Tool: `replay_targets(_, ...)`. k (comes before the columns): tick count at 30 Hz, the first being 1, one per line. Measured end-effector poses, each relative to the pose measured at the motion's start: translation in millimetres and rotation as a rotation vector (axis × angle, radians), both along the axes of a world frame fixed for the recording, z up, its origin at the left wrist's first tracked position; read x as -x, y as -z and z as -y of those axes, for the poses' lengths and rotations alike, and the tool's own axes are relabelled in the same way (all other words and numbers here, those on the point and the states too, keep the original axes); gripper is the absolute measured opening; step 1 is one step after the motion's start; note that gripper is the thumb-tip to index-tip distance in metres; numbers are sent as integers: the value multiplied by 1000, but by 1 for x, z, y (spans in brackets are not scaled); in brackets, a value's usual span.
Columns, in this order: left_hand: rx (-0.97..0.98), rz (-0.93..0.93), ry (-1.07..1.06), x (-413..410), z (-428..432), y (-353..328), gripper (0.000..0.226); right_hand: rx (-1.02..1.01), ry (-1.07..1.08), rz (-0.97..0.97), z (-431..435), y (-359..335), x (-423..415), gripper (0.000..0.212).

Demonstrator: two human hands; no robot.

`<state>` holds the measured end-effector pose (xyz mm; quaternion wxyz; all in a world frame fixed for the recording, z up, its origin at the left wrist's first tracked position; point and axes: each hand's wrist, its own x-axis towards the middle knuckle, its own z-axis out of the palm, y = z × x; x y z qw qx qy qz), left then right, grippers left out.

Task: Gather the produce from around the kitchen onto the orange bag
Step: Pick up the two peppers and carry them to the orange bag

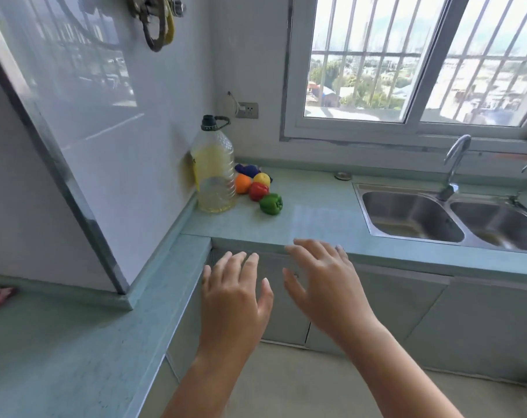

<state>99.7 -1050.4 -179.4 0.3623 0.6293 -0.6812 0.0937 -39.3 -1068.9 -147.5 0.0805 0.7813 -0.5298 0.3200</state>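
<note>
Both my hands hover empty, fingers spread, before the counter's front edge: left hand (232, 294), right hand (322, 279). Well beyond them, in the countertop's (316, 218) back left corner, a green pepper (271, 203), red pepper (258, 190), orange (243, 183) and lemon (262, 179) cluster beside an oil bottle (215, 170), left of the sink (413, 212).

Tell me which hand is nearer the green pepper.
Right. The right hand reaches over the counter's front edge, just below and right of the green pepper. The left hand hangs lower and to the left, off the counter. Both are open and empty.
</note>
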Motion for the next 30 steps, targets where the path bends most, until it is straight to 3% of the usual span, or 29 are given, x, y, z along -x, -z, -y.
replay_targets(17,-108,-52,121,22,226,33,43,-62,0,43,238,42,43,35)
replay_targets(30,-294,-46,4,41,377,80,47,-165,-147,-25,406,85,77,31)
